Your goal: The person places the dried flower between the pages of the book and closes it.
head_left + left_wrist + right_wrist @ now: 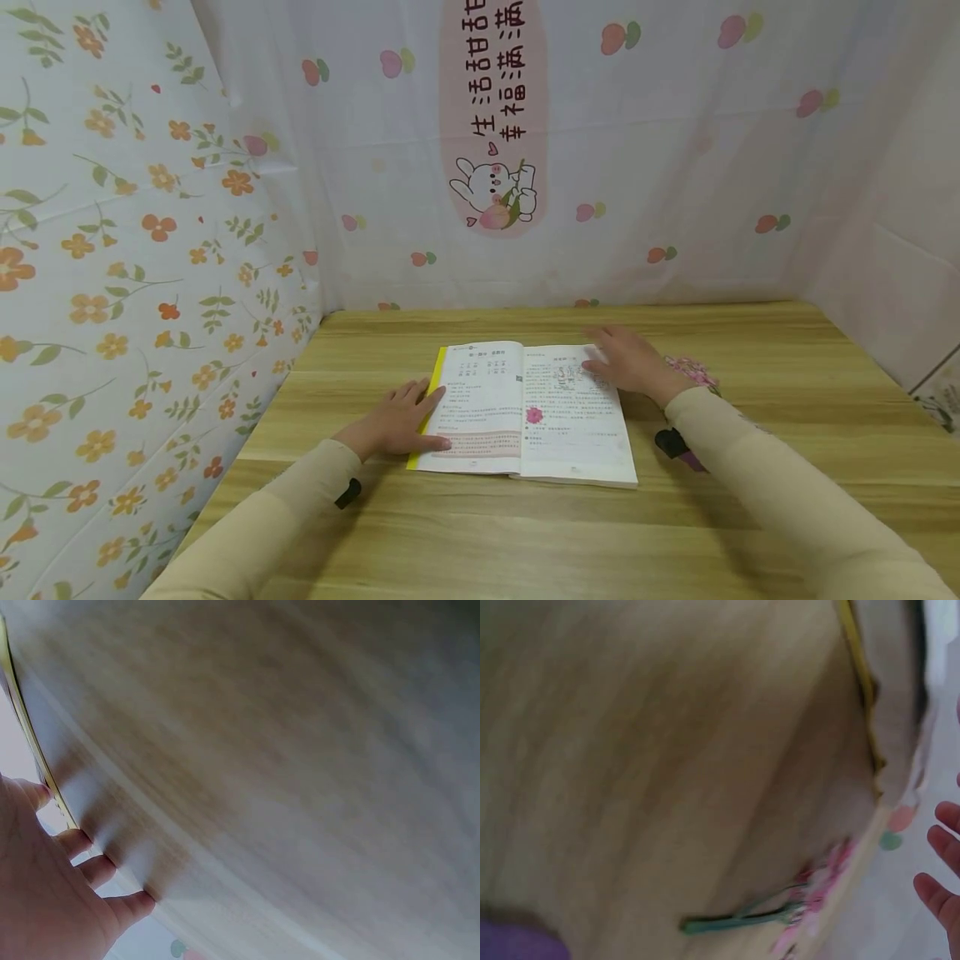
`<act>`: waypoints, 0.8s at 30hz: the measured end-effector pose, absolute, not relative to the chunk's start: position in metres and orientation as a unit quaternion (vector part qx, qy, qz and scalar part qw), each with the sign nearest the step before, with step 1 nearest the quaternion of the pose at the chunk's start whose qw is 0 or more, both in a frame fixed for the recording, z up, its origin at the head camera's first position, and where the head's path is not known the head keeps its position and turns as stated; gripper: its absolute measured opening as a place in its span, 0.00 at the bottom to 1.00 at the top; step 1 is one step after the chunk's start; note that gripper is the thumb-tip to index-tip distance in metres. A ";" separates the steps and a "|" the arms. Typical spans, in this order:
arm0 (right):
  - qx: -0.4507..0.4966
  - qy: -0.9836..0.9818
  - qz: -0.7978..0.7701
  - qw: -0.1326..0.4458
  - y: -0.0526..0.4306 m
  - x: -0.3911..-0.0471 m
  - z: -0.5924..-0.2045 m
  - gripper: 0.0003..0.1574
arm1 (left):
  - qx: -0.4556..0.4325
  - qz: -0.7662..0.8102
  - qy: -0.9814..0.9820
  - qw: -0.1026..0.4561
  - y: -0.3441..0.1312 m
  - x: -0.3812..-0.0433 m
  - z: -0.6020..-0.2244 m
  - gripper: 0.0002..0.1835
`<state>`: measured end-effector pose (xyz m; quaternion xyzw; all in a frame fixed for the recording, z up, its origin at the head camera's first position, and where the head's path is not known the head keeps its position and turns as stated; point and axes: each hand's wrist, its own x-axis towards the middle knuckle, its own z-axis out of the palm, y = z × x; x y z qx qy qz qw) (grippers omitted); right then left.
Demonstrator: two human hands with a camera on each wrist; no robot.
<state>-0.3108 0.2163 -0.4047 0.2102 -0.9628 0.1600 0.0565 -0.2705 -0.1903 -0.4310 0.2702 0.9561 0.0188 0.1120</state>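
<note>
An open book [480,408] with a yellow cover edge lies on the wooden table. My left hand [397,421] rests at its left edge, thumb over the lower left page and the other fingers spread beside the cover. Those fingers touch the tabletop in the left wrist view. Over the upper right corner of the right page is my right hand [633,362], a little blurred, its fingers extended. In the right wrist view the fingers [937,892] look spread, with nothing between them. A small pink flower [534,415] shows on the right page near the spine.
Right of the book, partly behind my right forearm, lies a pink flower sprig [690,369] with a green stem. A purple object [517,941] sits nearer on that side. Printed curtains [600,167] hang behind the table [465,533] and along its left.
</note>
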 end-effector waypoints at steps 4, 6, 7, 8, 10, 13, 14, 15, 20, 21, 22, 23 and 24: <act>0.217 -0.966 0.126 0.061 0.222 -0.318 -0.417 0.40 | 0.268 0.016 0.957 0.111 -0.190 -0.271 -0.431 0.53; 0.206 -0.970 0.118 0.048 0.224 -0.321 -0.421 0.41 | 0.268 0.016 0.957 0.112 -0.190 -0.270 -0.431 0.53; 0.200 -0.972 0.116 0.039 0.224 -0.323 -0.422 0.42 | 0.267 0.016 0.957 0.112 -0.189 -0.270 -0.431 0.53; 0.194 -0.974 0.114 0.031 0.225 -0.323 -0.423 0.44 | 0.266 0.014 0.957 0.114 -0.189 -0.270 -0.431 0.53; 0.181 -0.977 0.113 0.010 0.225 -0.324 -0.423 0.46 | 0.264 0.012 0.957 0.116 -0.188 -0.270 -0.430 0.53; 0.176 -0.978 0.109 -0.005 0.225 -0.324 -0.422 0.48 | 0.262 0.010 0.958 0.117 -0.188 -0.270 -0.430 0.54; 0.175 -0.978 0.108 -0.008 0.225 -0.323 -0.422 0.49 | 0.262 0.010 0.958 0.117 -0.188 -0.269 -0.430 0.54; 0.175 -0.979 0.107 -0.010 0.226 -0.322 -0.422 0.48 | 0.262 0.011 0.958 0.117 -0.188 -0.269 -0.429 0.54; 0.178 -0.977 0.120 0.000 0.227 -0.323 -0.423 0.47 | 0.264 0.012 0.957 0.116 -0.188 -0.269 -0.430 0.54; 0.174 -0.976 0.132 0.004 0.227 -0.324 -0.424 0.46 | 0.265 0.012 0.957 0.117 -0.188 -0.269 -0.430 0.54; 0.170 -0.974 0.148 0.006 0.227 -0.325 -0.423 0.45 | 0.266 0.013 0.957 0.115 -0.188 -0.270 -0.430 0.53; 0.164 -0.972 0.166 0.008 0.227 -0.326 -0.423 0.44 | 0.268 0.015 0.957 0.114 -0.189 -0.270 -0.430 0.53; 0.158 -0.970 0.186 0.007 0.226 -0.327 -0.422 0.43 | 0.270 0.015 0.956 0.114 -0.189 -0.270 -0.431 0.53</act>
